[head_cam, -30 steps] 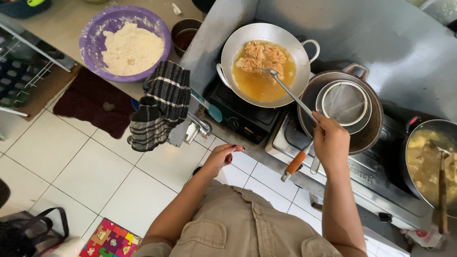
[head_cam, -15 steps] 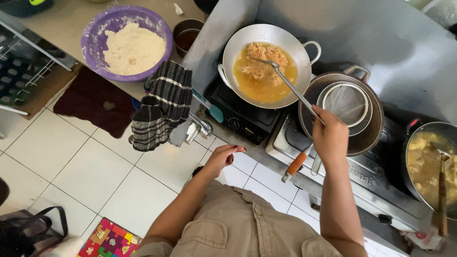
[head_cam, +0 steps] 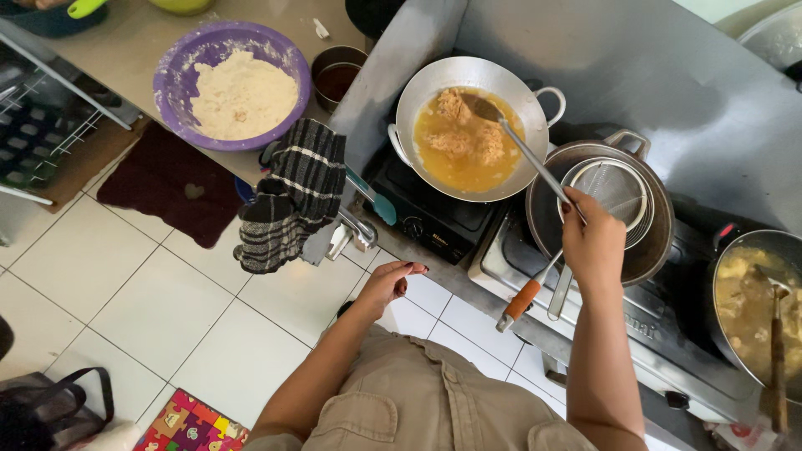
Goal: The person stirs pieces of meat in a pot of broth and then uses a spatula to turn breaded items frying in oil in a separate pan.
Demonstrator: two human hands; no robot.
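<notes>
My right hand (head_cam: 591,238) grips the long handle of a metal spatula (head_cam: 511,135) whose blade rests in the far side of a silver wok (head_cam: 418,98). The wok holds golden oil and battered pieces (head_cam: 468,138) frying on a black stove burner (head_cam: 422,209). My left hand (head_cam: 390,281) hangs loosely at hip height over the white floor tiles, fingers slightly curled, holding nothing.
A wire strainer (head_cam: 614,190) sits in a dark pan (head_cam: 652,242) right of the wok. A pot of stew with a ladle (head_cam: 756,305) stands far right. A purple flour bowl (head_cam: 230,83), a small sauce tin (head_cam: 337,75) and a striped towel (head_cam: 292,196) lie left.
The spatula blade has moved from the middle of the wok toward its far side, shifting the fried pieces. My left hand has stayed put.
</notes>
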